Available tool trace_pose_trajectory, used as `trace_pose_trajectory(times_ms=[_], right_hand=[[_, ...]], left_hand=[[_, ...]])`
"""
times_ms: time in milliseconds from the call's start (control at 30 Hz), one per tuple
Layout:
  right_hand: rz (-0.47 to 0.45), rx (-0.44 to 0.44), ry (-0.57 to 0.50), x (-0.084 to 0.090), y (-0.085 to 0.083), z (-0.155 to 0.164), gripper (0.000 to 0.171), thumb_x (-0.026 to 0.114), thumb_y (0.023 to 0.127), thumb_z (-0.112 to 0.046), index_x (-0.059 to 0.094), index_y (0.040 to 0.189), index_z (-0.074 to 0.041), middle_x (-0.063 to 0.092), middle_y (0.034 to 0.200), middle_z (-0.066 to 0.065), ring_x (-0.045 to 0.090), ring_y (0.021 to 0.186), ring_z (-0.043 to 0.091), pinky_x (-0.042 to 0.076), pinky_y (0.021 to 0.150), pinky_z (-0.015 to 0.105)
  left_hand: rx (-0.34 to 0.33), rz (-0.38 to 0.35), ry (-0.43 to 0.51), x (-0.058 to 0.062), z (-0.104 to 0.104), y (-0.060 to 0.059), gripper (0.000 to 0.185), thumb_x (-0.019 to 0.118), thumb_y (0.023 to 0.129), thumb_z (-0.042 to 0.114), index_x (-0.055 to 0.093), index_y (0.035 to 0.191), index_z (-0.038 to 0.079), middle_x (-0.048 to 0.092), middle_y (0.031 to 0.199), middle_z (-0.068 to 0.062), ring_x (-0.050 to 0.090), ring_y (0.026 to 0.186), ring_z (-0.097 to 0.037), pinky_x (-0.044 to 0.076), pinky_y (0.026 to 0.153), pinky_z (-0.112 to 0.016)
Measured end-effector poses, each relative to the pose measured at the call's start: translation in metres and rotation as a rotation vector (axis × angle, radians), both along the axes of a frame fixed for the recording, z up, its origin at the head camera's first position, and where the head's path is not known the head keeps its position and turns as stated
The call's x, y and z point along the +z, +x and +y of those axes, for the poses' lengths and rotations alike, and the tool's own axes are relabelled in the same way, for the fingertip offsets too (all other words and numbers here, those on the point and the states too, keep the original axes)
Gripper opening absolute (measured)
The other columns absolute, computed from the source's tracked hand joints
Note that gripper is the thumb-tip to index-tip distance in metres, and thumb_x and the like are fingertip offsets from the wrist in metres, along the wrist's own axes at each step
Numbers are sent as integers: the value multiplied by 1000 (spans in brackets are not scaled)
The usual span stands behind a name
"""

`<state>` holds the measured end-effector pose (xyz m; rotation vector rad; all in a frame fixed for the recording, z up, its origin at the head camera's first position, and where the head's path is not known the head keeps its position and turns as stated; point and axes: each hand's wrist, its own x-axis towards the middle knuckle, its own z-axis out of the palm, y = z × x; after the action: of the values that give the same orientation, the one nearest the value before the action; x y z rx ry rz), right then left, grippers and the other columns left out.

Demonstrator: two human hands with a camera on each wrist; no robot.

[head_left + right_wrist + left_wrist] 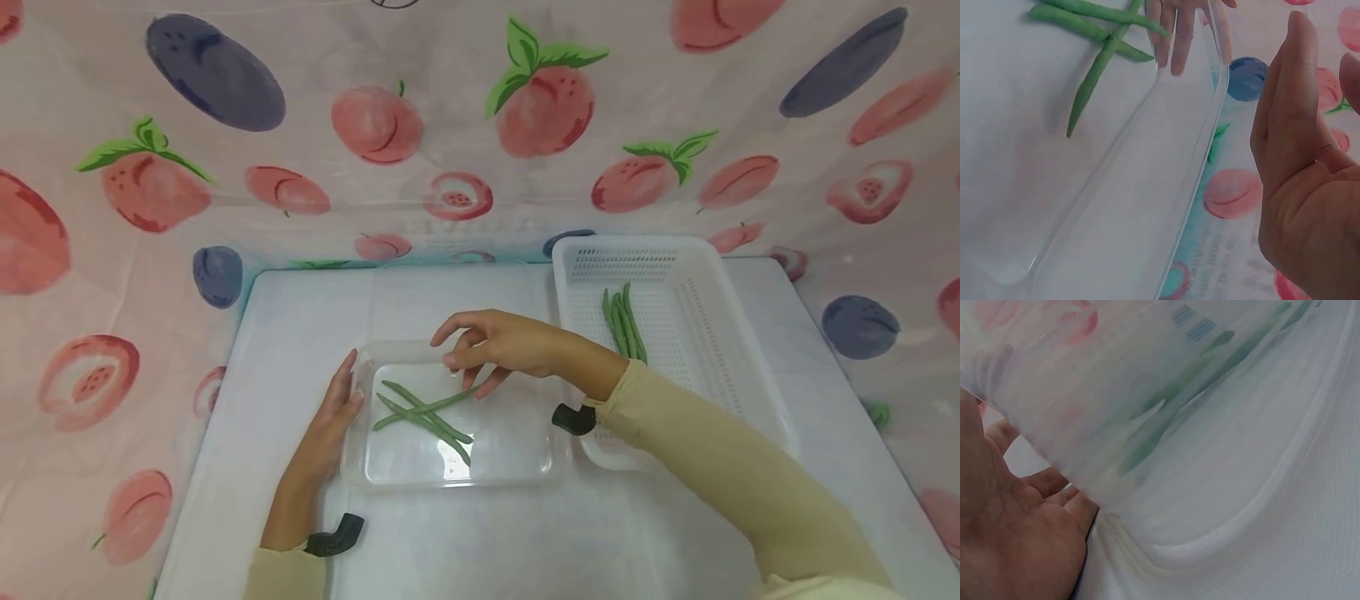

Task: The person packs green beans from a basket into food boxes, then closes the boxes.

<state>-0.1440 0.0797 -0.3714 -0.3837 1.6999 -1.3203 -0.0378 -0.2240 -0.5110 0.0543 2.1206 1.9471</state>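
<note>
A clear plastic container (pixel 465 483) sits on the table with three green beans (pixel 420 410) lying crossed inside. Along its left wall rests my left hand (pixel 326 425), fingers extended. In the left wrist view the left palm (pixel 1022 531) is beside the cloudy-looking wall, with the fingertips partly hidden behind it. My right hand (pixel 510 346) hovers over the container's far right part, its fingers loosely bent and holding nothing. The right wrist view shows that hand (pixel 1300 156) apart from the beans (pixel 1094 81), which lie on the container floor.
To the right stands a white slotted basket (pixel 678 333) with several green beans (pixel 624 323) in it. A faint clear sheet or lid (pixel 450 292) lies behind the container. A fruit-printed curtain (pixel 465 125) hangs behind the white table (pixel 285 333).
</note>
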Motion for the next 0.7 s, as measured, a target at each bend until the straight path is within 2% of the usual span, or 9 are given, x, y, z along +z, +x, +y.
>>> trace_pose_trajectory(times_ms=[367,567,700], right_hand=[[-8,-81,-31,15,-4,38,39,69,99,-18,57,135,-13,68,111,14,72,87,25,62,83,47],[39,-154,-39,31,-10,69,40,66,101,-17,54,138,-10,68,112,15,71,88,24,62,84,46],[70,-199,-29,37,-15,95,40,63,102,-17,51,140,-10,65,116,13,70,90,22,62,86,43]], left_hand=[[11,-11,-28,0,0,0,64,40,109,23,12,163,43,1,174,-2,-3,160,-37,10,113,-81],[6,-13,-25,-2,-1,0,64,40,109,24,11,163,44,1,174,-1,-1,160,-38,14,112,-81],[3,-6,-13,-2,-1,0,64,40,109,23,11,163,43,0,174,-1,-2,160,-37,12,113,-80]])
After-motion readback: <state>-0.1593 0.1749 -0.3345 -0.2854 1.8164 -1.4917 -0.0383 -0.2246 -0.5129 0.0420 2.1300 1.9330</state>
